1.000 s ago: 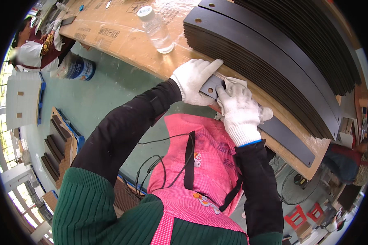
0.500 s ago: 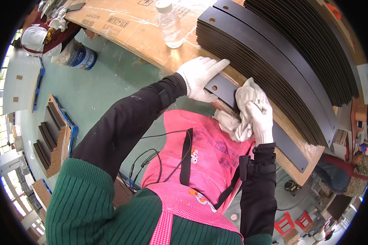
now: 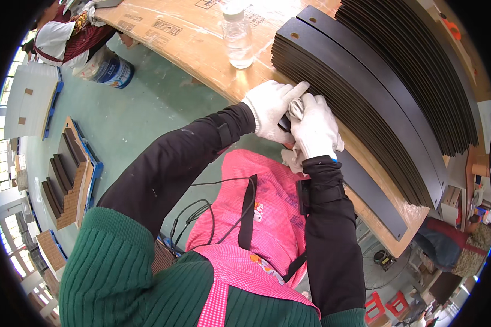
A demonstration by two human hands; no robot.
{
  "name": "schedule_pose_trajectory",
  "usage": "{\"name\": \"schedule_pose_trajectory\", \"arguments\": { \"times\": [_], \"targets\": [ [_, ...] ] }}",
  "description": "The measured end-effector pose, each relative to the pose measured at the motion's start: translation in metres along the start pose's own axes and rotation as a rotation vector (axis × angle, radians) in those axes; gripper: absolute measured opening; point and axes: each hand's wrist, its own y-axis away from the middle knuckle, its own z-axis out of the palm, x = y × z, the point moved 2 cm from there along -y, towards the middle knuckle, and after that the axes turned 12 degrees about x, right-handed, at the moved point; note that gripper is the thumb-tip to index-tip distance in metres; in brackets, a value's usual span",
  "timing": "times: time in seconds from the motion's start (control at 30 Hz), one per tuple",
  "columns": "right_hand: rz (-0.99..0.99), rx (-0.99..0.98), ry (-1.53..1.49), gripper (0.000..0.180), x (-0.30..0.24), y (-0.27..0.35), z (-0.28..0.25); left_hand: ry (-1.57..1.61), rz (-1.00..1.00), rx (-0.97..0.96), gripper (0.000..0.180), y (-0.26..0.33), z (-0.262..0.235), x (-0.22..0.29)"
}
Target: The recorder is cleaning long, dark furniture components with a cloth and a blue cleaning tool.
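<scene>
Nothing clearly legible. Landmark: clear bottle (image 3: 238,46). Left of it: dark boxed print on the cardboard table cover (image 3: 193,52), too small to read; fainter print just right of it. Farther left, lower: pale lettering on a blue bucket (image 3: 117,72), blurred. Well below it: dark bluish print on the pink apron (image 3: 278,188), unreadable.

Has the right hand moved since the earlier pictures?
Yes, the right hand has moved along the dark board, closer to the clear bottle.

A clear bottle (image 3: 238,41) is standing beyond the hands (image 3: 268,110), a blue bucket (image 3: 114,71) sitting leftward, red stools (image 3: 374,307) resting rightward.
</scene>
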Motion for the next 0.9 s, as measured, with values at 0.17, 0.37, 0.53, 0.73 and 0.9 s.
{"name": "schedule_pose_trajectory", "arguments": {
  "times": [0.17, 0.37, 0.53, 0.73, 0.9],
  "targets": [
    [0.175, -0.139, -0.047, 0.039, 0.026, 0.017, -0.033, -0.025, -0.018, -0.007, 0.111, 0.01, -0.013, -0.009],
    [0.03, -0.091, 0.007, 0.028, -0.005, -0.007, -0.017, 0.043, -0.022, 0.011, 0.121, 0.002, -0.004, -0.001],
    [0.026, -0.196, 0.035, 0.029, 0.003, -0.003, -0.028, -0.005, 0.021, 0.077, 0.12, 0.013, -0.01, -0.013],
    [-0.086, -0.045, 0.103, 0.021, -0.011, -0.015, -0.021, 0.032, 0.014, 0.054, 0.121, 0.001, -0.002, -0.003],
    [-0.038, -0.178, 0.104, 0.024, -0.002, -0.01, -0.028, 0.027, -0.015, 0.028, 0.122, 0.011, -0.005, -0.011]
  ]
}}
